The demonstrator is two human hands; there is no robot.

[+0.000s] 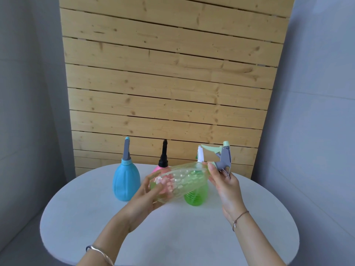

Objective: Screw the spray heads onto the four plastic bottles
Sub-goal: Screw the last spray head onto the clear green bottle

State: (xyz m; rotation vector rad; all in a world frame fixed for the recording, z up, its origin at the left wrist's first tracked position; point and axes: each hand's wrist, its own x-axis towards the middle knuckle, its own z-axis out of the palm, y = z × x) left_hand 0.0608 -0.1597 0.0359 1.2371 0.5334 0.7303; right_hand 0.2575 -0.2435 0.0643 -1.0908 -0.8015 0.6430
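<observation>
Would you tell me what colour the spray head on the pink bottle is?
Black spray head, seen in the head view.

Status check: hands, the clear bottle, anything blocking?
Left hand grips clear bottle base, held sideways over table. Right hand on spray head at neck. Blue bottle, pink, green bottles upright behind, capped. Nothing blocking.

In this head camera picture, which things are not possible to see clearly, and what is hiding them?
- Pink bottle: body mostly hidden behind the clear ribbed bottle held across it.
- Green bottle: its neck and most of its white spray head are covered by the clear ribbed bottle.
- Thread joint of the grey-green spray head: covered by the right hand, so its tightness is unknown.
- Left hand: fingers are blurred through the plastic.
</observation>
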